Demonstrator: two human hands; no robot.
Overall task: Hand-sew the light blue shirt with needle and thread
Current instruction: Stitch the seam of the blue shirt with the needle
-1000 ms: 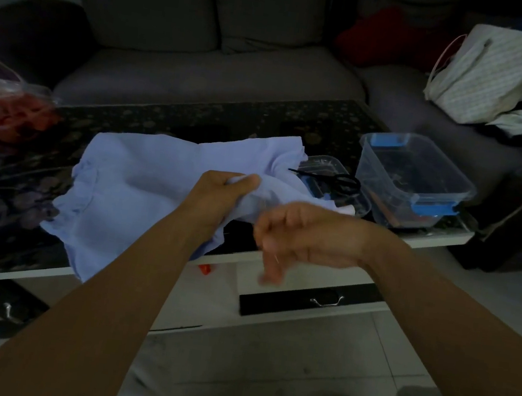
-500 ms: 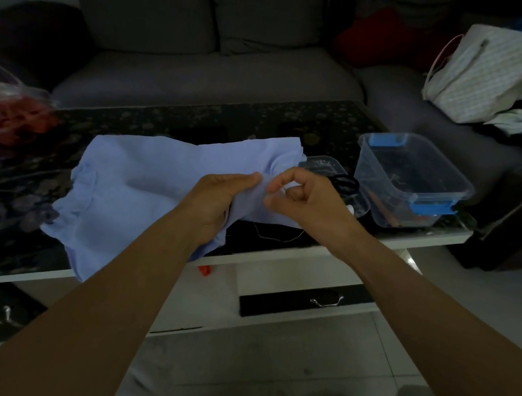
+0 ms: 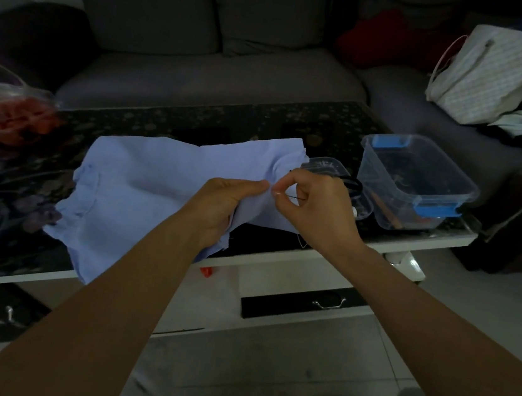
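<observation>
Blue shirt (image 3: 156,185), L hand (image 3: 223,203) grips it, R hand (image 3: 320,211) pinches needle (image 3: 292,196)

My left hand (image 3: 219,204) grips the rumpled light blue shirt (image 3: 152,184); my right hand (image 3: 320,210) pinches the thin needle (image 3: 290,196) at its fold.
</observation>
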